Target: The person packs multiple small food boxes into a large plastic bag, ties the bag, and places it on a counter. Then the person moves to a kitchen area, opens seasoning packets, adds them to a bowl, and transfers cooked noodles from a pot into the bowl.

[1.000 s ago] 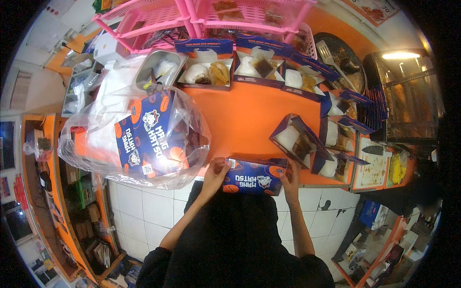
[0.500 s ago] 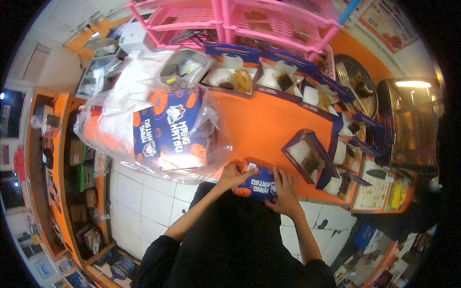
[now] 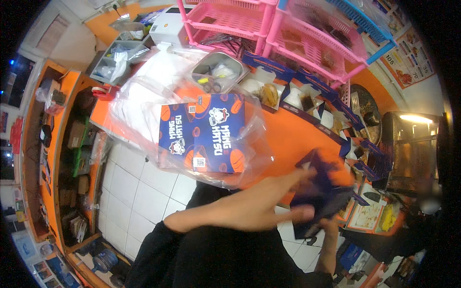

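Observation:
A dark blue cardboard food box (image 3: 322, 204), smeared by motion, is tilted up at the table's front right edge. Across its left part reaches my left hand (image 3: 257, 204), thumb and fingers stretched apart, also blurred. My right hand (image 3: 329, 224) grips the box from its lower right side, with most of its fingers hidden behind it. To the left, a clear plastic bag (image 3: 259, 139) lies around flat printed blue-and-orange boxes (image 3: 206, 132) on the orange table (image 3: 283, 137).
Open boxes of food (image 3: 266, 93) line the table's back and right. Behind stand a metal tray (image 3: 218, 69) with scissors, pink racks (image 3: 269, 29) and a round dark tray with a fork (image 3: 357, 103). A lit glass cabinet (image 3: 415, 149) is at far right.
The view has turned to the right. Both hands have moved right from the closed blue box near my lap; a dark blue box now stands tilted up between them, and the closed box is out of sight.

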Demonstrator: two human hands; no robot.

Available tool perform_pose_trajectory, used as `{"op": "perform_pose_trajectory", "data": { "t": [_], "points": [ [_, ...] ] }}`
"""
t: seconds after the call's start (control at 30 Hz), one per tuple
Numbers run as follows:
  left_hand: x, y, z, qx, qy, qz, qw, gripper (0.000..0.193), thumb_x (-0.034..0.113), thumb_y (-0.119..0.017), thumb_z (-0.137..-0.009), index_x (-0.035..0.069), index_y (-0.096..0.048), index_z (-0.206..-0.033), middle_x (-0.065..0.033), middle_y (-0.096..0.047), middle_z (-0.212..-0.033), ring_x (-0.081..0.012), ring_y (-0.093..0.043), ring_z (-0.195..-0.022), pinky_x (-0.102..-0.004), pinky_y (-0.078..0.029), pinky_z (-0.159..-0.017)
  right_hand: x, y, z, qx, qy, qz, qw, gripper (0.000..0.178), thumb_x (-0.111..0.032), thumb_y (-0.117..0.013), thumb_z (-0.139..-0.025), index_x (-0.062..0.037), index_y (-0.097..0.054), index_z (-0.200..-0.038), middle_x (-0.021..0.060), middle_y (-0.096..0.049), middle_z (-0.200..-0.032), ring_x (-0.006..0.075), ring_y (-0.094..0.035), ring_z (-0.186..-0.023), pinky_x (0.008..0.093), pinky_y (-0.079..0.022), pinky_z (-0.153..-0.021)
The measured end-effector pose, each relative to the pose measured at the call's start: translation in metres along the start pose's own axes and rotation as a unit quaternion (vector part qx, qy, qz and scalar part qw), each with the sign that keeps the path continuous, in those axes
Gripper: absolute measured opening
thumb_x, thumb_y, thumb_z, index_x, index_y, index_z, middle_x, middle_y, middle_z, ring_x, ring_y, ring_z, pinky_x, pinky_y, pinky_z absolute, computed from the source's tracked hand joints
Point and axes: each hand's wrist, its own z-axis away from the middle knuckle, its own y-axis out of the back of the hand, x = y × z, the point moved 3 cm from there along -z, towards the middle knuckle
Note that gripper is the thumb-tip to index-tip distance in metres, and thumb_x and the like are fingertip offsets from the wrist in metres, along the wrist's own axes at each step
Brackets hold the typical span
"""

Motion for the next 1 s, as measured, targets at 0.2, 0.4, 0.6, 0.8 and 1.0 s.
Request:
{"op": "perform_pose_trajectory", "data": {
  "t": [0.2, 0.4, 0.6, 0.8, 1.0],
  "points": [
    [0.059, 0.133, 0.103, 0.600, -0.117, -0.410, 0.677, 0.058, 0.021, -0.072, -0.065, -0.002, -0.044, -0.110, -0.0130, -0.048, -0.106, -0.0233, -0.048, -0.093, -0.0328, -0.038, -0.081, -0.060, -0.071, -0.084, 0.069, -0.004, -0.153, 0.986, 0.093, -0.028, -0.067, -0.060, -0.0025, -0.013, -0.131, 0.0181, -0.033, -0.121, 0.0282, -0.037, -0.109, 0.0375, -0.030, -0.093],
    [-0.001, 0.219, 0.145, 0.385, 0.038, -0.102, 0.917, 0.017, 0.014, -0.058, -0.079, 0.003, -0.051, -0.068, 0.0001, -0.050, -0.064, -0.0048, -0.042, -0.059, -0.0193, -0.034, -0.054, -0.034, -0.209, -0.176, 0.034, -0.134, -0.232, 0.963, 0.083, -0.025, -0.061, -0.069, -0.0034, -0.010, -0.131, 0.0164, -0.038, -0.116, 0.0241, -0.042, -0.104, 0.0349, -0.035, -0.089],
    [-0.003, 0.210, 0.162, 0.423, -0.029, 0.166, 0.890, 0.014, 0.013, -0.054, -0.082, 0.002, -0.046, -0.085, -0.0063, -0.058, -0.081, -0.0086, -0.053, -0.067, -0.0208, -0.044, -0.057, -0.066, -0.287, -0.157, 0.108, -0.042, -0.042, 0.992, 0.083, -0.021, -0.059, -0.073, -0.0027, -0.003, -0.132, 0.0173, -0.038, -0.115, 0.0232, -0.044, -0.103, 0.0335, -0.035, -0.090],
    [-0.024, 0.239, 0.137, 0.337, -0.120, 0.067, 0.931, 0.014, 0.011, -0.051, -0.083, 0.002, -0.045, -0.092, -0.0073, -0.051, -0.093, -0.0102, -0.046, -0.085, -0.0219, -0.037, -0.072, -0.085, -0.299, -0.142, 0.071, -0.109, 0.258, 0.957, 0.087, -0.026, -0.064, -0.069, -0.0001, -0.009, -0.132, 0.0280, -0.035, -0.121, 0.0345, -0.039, -0.111, 0.0390, -0.034, -0.093],
    [-0.020, 0.249, 0.146, 0.267, -0.133, 0.102, 0.949, 0.018, 0.012, -0.049, -0.084, 0.000, -0.044, -0.097, -0.0089, -0.049, -0.094, -0.0149, -0.046, -0.083, -0.0266, -0.037, -0.074, -0.098, -0.303, -0.152, -0.051, -0.313, 0.394, 0.863, 0.084, -0.041, -0.061, -0.068, -0.0060, -0.020, -0.132, 0.0284, -0.046, -0.111, 0.0390, -0.048, -0.102, 0.0411, -0.037, -0.087]
  ]
}}
